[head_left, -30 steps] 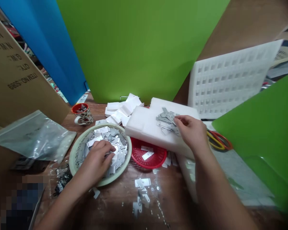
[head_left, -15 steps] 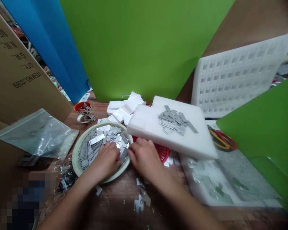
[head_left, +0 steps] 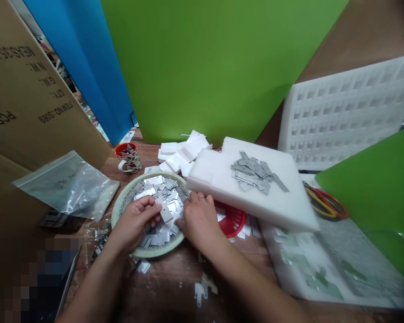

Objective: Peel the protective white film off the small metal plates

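A pale green bowl (head_left: 121, 207) on the wooden table holds several small flat metal plates (head_left: 161, 188). My left hand (head_left: 134, 222) is over the bowl's near side, its fingers pinched on one metal plate (head_left: 164, 214). My right hand (head_left: 198, 217) rests at the bowl's right rim with curled fingers touching the plates; what they hold is hidden. A pile of grey metal plates (head_left: 256, 172) lies on a white foam block (head_left: 218, 175) to the right.
A red basket (head_left: 232, 220) sits under the foam block. A mug (head_left: 129, 158), white foam pieces (head_left: 182, 152), a plastic bag (head_left: 67, 188), a cardboard box (head_left: 30, 98), a white foam grid (head_left: 350, 116), rubber bands (head_left: 326, 204) and green panels (head_left: 202, 63) surround the work area.
My right hand left the plate pile on the foam block and came down to the bowl beside my left hand. My left hand has lifted a plate from the bowl.
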Demonstrator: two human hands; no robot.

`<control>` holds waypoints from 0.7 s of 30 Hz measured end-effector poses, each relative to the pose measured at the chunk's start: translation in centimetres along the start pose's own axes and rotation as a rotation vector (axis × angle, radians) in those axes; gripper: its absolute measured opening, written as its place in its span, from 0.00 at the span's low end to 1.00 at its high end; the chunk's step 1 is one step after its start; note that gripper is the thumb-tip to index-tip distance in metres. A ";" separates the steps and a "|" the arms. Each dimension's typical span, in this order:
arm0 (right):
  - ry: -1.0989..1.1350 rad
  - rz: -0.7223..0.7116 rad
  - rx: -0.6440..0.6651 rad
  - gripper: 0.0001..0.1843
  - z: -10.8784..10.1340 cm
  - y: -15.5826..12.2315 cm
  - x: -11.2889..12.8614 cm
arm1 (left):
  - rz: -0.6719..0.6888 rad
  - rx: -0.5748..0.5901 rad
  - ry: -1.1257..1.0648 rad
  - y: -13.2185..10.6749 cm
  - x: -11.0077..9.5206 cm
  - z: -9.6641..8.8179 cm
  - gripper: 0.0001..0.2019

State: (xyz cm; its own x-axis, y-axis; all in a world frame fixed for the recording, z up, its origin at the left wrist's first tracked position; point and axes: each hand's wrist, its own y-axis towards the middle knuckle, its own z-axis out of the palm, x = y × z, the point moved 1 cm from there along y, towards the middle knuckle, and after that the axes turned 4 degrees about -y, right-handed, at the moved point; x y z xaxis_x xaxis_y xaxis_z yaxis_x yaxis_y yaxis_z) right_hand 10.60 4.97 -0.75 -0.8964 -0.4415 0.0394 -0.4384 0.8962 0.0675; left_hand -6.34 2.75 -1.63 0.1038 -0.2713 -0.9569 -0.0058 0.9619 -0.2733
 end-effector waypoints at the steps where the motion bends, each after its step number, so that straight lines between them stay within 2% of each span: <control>1: -0.010 -0.003 0.013 0.17 -0.1 0.1 0.2 | -0.024 0.000 -0.074 -0.1 -0.1 0.0 0.11; 5: -0.026 -0.023 0.047 0.12 -0.1 0.6 1.1 | -0.051 0.003 -0.178 -0.4 -0.6 0.1 0.11; 9: 0.087 -0.026 -0.015 0.08 -0.3 0.2 0.8 | -0.052 -0.005 -0.213 -0.5 -0.6 0.0 0.11; 12: 0.354 -0.013 -0.022 0.07 -1.3 -1.2 -0.9 | -0.053 -0.016 -0.233 -0.5 -0.4 -0.4 0.11; 14: 0.504 0.068 -0.066 0.10 -2.3 -2.5 -2.9 | -0.058 -0.016 -0.245 -0.5 -0.4 -0.6 0.11; 17: 0.518 0.211 -0.226 0.08 -3.5 -4.0 -5.4 | -0.078 -0.005 -0.290 -0.6 -0.3 -0.3 0.11; 19: 0.514 0.235 -0.277 0.08 -3.6 -4.5 -5.6 | -0.089 0.003 -0.325 -0.7 -0.3 0.4 0.11; 21: 0.572 0.194 -0.242 0.08 -3.2 -4.5 -4.5 | -0.093 0.023 -0.335 -0.8 -0.3 1.5 0.11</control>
State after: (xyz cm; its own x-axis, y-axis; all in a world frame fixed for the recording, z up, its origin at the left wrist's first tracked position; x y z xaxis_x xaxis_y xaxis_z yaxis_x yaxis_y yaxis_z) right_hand 16.81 2.77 1.97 -0.7523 -0.2858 0.5936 -0.1848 0.9564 0.2262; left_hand -4.87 2.12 -0.99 0.4233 -0.3351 -0.8418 0.0413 0.9353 -0.3515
